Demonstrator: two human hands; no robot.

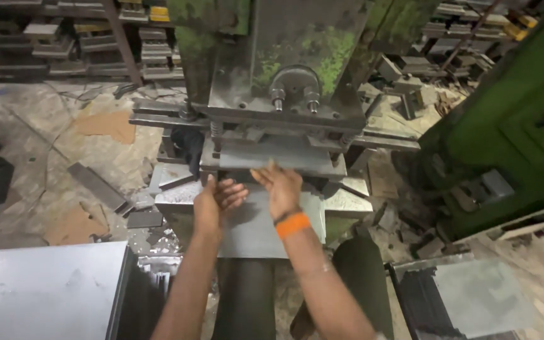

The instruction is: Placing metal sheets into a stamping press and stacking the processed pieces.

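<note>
We see a flat grey metal sheet [253,230] lying level on the press bed [347,203], under the die.

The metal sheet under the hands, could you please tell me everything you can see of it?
The metal sheet is a flat, grey, dull-shining plate, apparently steel. It lies level on the bed of the green press, its far edge pushed under the press tool, its near edge overhanging toward the person. The left hand and right hand are over its far part, fingers spread; whether they touch it is unclear.
</note>
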